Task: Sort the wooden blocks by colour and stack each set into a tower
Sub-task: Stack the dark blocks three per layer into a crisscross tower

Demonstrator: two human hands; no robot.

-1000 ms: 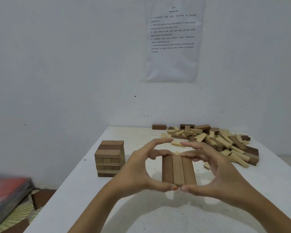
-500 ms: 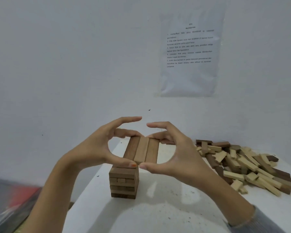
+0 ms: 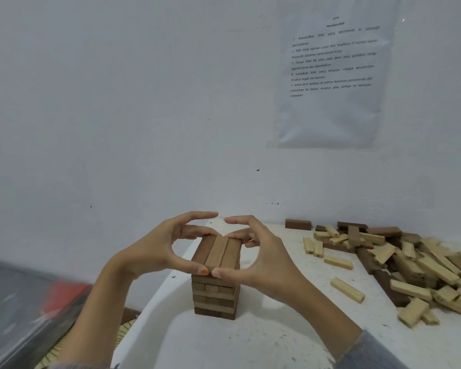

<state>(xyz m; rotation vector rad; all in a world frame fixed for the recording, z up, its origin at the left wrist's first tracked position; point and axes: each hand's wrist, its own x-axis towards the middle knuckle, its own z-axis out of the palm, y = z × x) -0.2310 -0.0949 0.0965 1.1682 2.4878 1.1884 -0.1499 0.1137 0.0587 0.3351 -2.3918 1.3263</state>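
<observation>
Both hands were on it together: the left hand (image 3: 155, 251) and the right hand (image 3: 266, 259) pinched the row of three brown blocks (image 3: 218, 251) between them, thumbs meeting at the near end, fingers curled over the far end. That row sat right at the top of the brown tower (image 3: 214, 296), lined up with its sides; whether its full weight was down could not be told. The tower stood upright near the left edge of the white table (image 3: 250, 342). Well off to the right lay the mixed pile (image 3: 410, 265) of pale and dark blocks, one pale block (image 3: 347, 289) loose between pile and tower. A printed sheet (image 3: 330, 75) hung on the wall.
</observation>
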